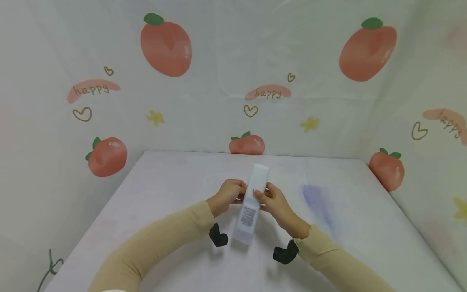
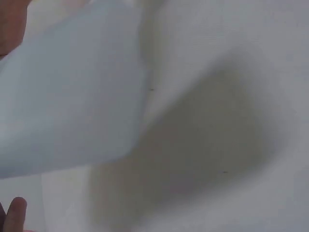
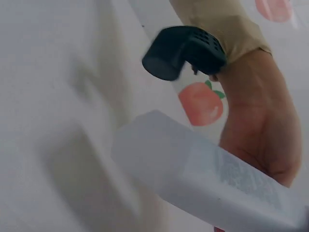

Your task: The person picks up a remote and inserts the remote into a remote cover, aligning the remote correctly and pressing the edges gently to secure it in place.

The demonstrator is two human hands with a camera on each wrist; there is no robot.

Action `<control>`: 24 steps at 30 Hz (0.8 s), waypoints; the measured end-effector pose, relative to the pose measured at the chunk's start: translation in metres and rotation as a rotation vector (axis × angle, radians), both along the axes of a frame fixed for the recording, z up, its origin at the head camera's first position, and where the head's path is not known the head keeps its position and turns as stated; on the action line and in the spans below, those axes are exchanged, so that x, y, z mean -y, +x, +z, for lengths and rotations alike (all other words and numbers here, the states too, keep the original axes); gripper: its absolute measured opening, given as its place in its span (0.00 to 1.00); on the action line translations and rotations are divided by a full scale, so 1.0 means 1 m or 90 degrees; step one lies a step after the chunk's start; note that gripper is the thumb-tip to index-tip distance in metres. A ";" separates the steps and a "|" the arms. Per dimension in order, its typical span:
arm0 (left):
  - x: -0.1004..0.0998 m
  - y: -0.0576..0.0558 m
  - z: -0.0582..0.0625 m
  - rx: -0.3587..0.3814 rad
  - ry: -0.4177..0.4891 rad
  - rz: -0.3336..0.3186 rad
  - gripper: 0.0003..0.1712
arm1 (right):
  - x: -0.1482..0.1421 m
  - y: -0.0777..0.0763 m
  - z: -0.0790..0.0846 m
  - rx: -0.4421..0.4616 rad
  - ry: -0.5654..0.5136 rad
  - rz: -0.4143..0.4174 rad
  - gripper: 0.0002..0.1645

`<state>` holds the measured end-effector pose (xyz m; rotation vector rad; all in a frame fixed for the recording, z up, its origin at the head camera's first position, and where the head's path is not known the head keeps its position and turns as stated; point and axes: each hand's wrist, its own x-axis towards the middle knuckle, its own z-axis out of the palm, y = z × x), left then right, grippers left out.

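A long, slim white box (image 1: 257, 178) is held tilted above the table, its lower end towards me. A block of small dark print (image 1: 248, 217) sits on its lower front face. My right hand (image 1: 279, 205) grips the box at mid-length, thumb flat on the front face and fingers behind its right edge. At the left edge, my left hand (image 1: 228, 194) holds it with bent fingers, the tips partly hidden by the box. In the left wrist view the box (image 2: 72, 96) is blurred. The right wrist view shows its blank end and the left hand (image 3: 260, 130) beyond.
Black wrist cameras hang under both wrists, the left one (image 1: 219, 235) and the right one (image 1: 285, 252). The white table (image 1: 175, 174) has a purple smudge (image 1: 317, 202) on the right. Behind stands a fruit-printed white curtain (image 1: 215, 52). A green cord (image 1: 51, 265) lies at the left edge.
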<state>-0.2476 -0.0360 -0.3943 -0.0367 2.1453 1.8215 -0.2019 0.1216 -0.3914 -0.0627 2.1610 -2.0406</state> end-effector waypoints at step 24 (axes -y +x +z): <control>0.000 0.006 -0.013 -0.094 0.137 0.013 0.19 | -0.005 -0.013 -0.013 0.136 -0.222 -0.003 0.20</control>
